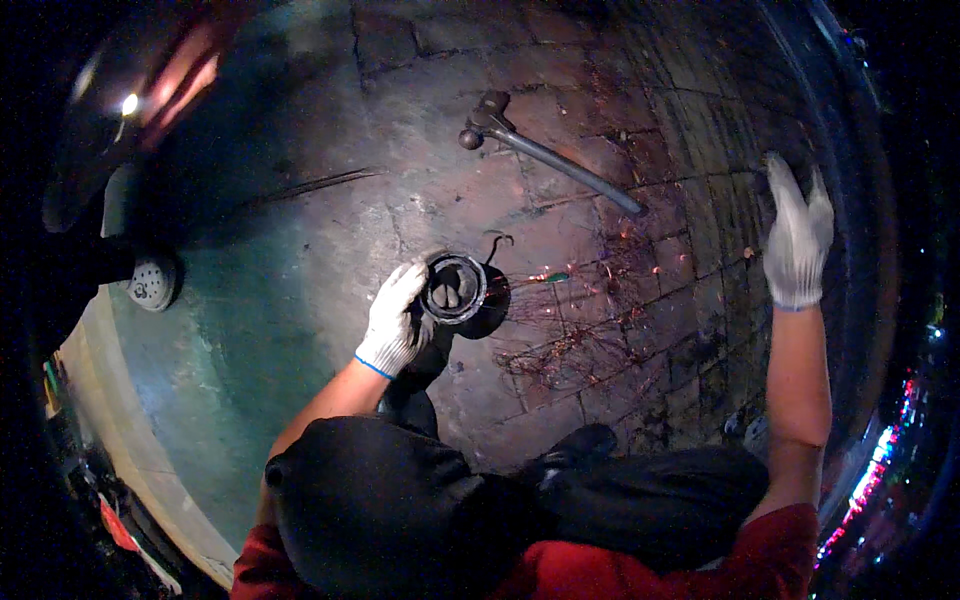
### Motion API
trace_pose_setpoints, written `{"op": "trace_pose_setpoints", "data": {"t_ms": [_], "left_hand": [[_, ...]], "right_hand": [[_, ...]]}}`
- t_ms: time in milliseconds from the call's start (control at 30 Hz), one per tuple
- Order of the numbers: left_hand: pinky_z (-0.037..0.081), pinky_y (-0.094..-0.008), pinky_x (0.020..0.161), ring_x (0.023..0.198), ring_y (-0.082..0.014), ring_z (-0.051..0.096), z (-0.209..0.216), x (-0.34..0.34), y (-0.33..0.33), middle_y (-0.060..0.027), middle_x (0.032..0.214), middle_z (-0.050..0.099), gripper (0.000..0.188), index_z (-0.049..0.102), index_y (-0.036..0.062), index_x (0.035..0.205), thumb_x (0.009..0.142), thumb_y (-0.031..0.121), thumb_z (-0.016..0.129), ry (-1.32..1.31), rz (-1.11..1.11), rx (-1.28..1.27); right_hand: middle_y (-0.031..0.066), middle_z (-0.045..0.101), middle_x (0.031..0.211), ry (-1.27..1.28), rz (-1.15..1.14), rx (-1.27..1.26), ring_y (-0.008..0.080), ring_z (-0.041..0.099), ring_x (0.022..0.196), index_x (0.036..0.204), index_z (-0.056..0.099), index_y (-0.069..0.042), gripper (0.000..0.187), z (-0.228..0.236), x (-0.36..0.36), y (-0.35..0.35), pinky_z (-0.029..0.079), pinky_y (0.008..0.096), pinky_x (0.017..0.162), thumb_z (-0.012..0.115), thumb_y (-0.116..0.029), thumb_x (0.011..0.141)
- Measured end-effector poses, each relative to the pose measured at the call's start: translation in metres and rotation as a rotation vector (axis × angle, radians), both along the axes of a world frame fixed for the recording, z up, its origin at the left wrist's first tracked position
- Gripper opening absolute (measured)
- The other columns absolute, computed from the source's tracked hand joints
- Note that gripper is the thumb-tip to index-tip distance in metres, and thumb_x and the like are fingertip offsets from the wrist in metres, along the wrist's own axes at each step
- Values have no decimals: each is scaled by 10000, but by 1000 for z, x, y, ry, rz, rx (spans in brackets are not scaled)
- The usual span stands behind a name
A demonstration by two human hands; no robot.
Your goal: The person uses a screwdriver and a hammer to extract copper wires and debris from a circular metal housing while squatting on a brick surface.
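Gripping round black part (455,290) rim, left hand (393,320), right hand (797,243) spread wide, hammer (545,150) well apart

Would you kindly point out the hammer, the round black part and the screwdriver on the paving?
hammer (560,160): head view, middle of its handle.
round black part (455,290): head view, its open top.
screwdriver (548,277): head view, its green handle.

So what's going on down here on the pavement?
A person in white work gloves crouches over brick paving at night. The left hand grips a round black ring-shaped part resting on the ground. The right hand is raised, open and empty. A long-handled hammer lies untouched on the bricks, and thin wires are scattered nearby.
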State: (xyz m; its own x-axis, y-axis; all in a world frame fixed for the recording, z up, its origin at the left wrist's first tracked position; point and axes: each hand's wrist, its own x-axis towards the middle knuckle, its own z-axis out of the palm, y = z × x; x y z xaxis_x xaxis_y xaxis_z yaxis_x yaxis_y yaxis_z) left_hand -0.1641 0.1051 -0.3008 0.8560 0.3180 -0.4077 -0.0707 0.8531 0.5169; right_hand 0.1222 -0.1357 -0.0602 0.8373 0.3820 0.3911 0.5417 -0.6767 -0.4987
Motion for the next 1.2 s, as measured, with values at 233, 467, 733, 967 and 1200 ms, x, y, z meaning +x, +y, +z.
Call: {"op": "trace_pose_setpoints", "data": {"t_ms": [233,467,733,967,1200], "left_hand": [[454,-393,1002,1137,-272,575,15,12,-8,-180,1232,591,371,509,-70,1270,955,120,471,-60,42,-112],[448,-420,1015,1123,-283,585,14,7,-7,-172,1218,607,359,549,-46,1232,932,147,513,-14,30,-306],[521,-523,861,1083,-335,592,10,0,-3,-172,1223,596,419,493,5,1294,951,246,496,37,-127,-158],[503,-374,933,1040,-253,621,8,3,-3,-165,1150,633,344,534,-44,1232,945,145,502,-11,-75,-351],[482,-370,954,1109,-255,594,10,0,-1,-151,1236,603,417,498,-34,1291,959,218,493,-47,-62,-302]], "right_hand": [[70,628,691,71,974,-361,239,633,615,909,689,-97,173,-46,-109,50,517,373,550,726,-186,765],[22,614,842,-250,821,-606,208,605,676,883,652,-170,130,-101,-120,85,475,367,541,571,-263,844],[143,602,760,-111,884,-731,295,614,707,797,620,-32,205,-122,-120,102,491,433,633,550,-220,838],[149,609,811,-106,1080,-547,320,606,764,808,636,-43,190,-119,-119,98,493,455,613,554,-213,833],[134,584,694,-4,963,-292,314,591,637,756,627,-64,204,-122,-131,104,464,464,563,588,-259,806]]}}
